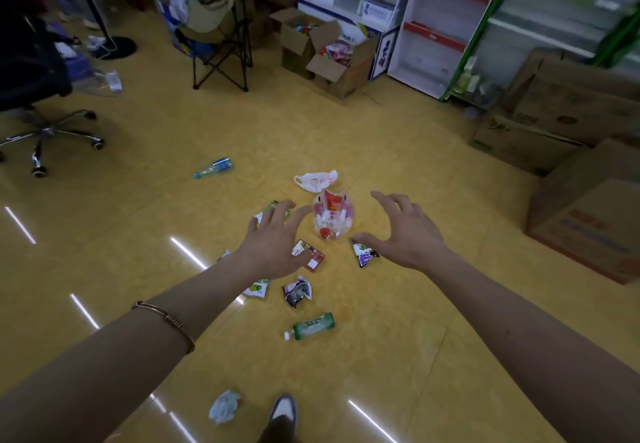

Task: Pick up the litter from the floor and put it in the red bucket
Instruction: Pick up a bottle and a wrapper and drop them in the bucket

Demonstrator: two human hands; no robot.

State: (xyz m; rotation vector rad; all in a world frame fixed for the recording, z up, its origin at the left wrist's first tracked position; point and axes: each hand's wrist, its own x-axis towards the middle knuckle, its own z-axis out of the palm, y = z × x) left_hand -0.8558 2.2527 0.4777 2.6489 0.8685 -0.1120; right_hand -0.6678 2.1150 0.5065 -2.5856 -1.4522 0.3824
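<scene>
Packet (314,260) half hidden behind left hand (273,246).

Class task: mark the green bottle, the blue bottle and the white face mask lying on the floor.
green bottle (313,325): head view, middle of its label.
blue bottle (215,167): head view, middle of its body.
white face mask (317,179): head view, centre of the crumpled fabric.

Glossy yellow floor (398,151) all round, strip-light reflections (188,253) streaking it just left of the left hand (273,245). Far beyond that hand stand a black office chair (31,71) on chrome legs and a folding camp chair (220,26). Straight ahead, past both hands, open cardboard boxes (329,61) sit against white shelving (436,23) with red trim. Off beyond the right hand (408,234) are green-framed shelves (561,12) and big closed cartons (568,103).
</scene>
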